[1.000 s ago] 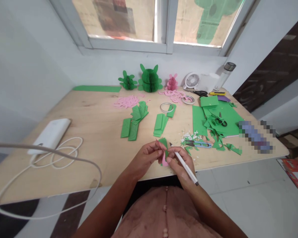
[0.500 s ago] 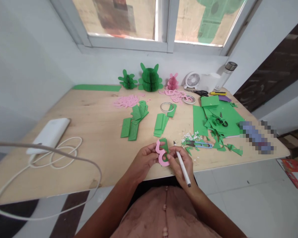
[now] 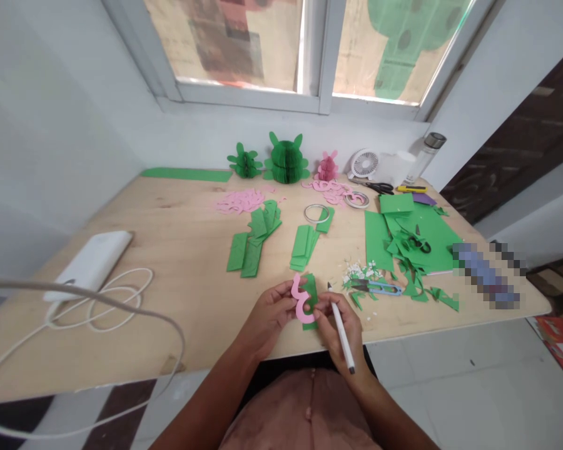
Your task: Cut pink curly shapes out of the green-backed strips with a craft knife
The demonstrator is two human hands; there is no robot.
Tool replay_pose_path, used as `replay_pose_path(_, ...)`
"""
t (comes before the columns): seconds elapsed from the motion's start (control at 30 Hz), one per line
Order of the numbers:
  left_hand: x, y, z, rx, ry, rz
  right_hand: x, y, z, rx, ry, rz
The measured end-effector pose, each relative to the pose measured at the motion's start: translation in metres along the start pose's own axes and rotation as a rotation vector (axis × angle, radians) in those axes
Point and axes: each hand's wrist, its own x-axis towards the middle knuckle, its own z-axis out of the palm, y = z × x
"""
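Note:
A pink scalloped paper cutout [image 3: 303, 307] is pinched at its left edge by my left hand [image 3: 271, 315]. Behind it lies a green paper strip [image 3: 311, 289], upright in view near the table's front edge. My right hand [image 3: 344, 322] has its fingertips at the lower right of the cutout and holds a white pen [image 3: 342, 337], its tip pointing up and away from me. Blue-handled snips [image 3: 380, 288] lie right of my right hand. Beyond the hands are green folded strips [image 3: 301, 244] and a metal ring [image 3: 316, 213].
Green paper sheets [image 3: 378, 240] and scraps cover the right side of the table [image 3: 182, 250]. Pink cutouts [image 3: 241, 201] lie at the back, before green paper figures [image 3: 287, 159]. A white power bank [image 3: 91, 262] with a looped cable is at left.
The pink cutout has shifted left against the green strip, showing more of the strip. The camera view has tilted slightly upward, so the table and hands appear lower.

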Motion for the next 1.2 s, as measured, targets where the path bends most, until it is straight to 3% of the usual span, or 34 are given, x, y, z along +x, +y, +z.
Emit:
replay_pose_path(0.17, 0.004, -0.003, -0.001, -0.021, 0.009, -0.018, 0.003, 0.009, 0.001, -0.038, 0.049, -0.067)
replay_pose_path(0.4, 0.003, -0.003, -0.004, 0.158, 0.026, -0.022, 0.010, 0.026, 0.000, -0.081, 0.106, -0.134)
replay_pose_path(0.6, 0.005, -0.009, -0.008, 0.346, 0.011, 0.061, 0.010, 0.016, 0.004, -0.131, 0.094, -0.180)
replay_pose_path(0.83, 0.007, -0.015, -0.011, 0.417, 0.072, 0.147, 0.009, 0.009, 0.006, -0.184, 0.068, -0.215)
replay_pose_path(1.03, 0.003, -0.013, -0.011, 0.431, 0.149, 0.194, 0.007, 0.003, 0.003, -0.427, 0.136, -0.513)
replay_pose_path(1.2, -0.001, -0.013, -0.008, 0.408, 0.141, 0.183, 0.004, 0.002, 0.005, -0.527, 0.079, -0.693)
